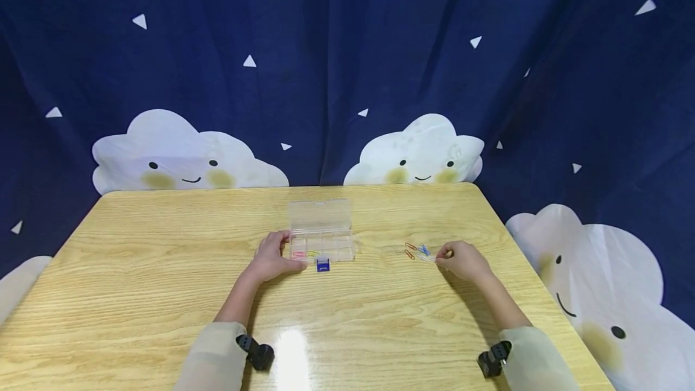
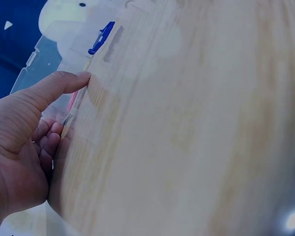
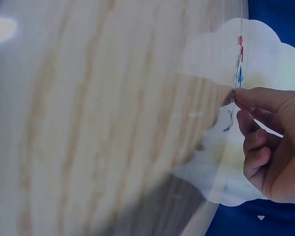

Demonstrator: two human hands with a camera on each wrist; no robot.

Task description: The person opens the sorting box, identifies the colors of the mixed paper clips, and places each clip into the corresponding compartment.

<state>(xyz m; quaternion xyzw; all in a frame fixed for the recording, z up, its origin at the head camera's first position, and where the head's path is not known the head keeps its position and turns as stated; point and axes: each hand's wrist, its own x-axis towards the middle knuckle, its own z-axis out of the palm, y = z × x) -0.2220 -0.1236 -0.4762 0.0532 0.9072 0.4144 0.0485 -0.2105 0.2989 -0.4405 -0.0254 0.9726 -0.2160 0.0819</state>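
Note:
A clear plastic compartment box (image 1: 335, 246) stands on the table with its lid (image 1: 320, 215) raised at the back. Pink paper clips (image 1: 298, 254) and yellow paper clips (image 1: 313, 253) lie in its front compartments; a blue latch (image 1: 323, 265) shows at the front. My left hand (image 1: 273, 257) holds the box's left end, thumb along the front edge and fingers at the side. Off to the right, my right hand (image 1: 463, 260) pinches a white paper clip between thumb and forefinger, low over the table. Beside it lie white (image 1: 423, 257), blue (image 1: 423, 250) and red paper clips (image 1: 409, 254).
The wooden table (image 1: 163, 270) reaches back to a dark blue curtain (image 1: 304, 77) with clouds and white triangles. Each sleeve carries a small black camera, one at the left wrist (image 1: 256, 353) and another at the right wrist (image 1: 494, 359).

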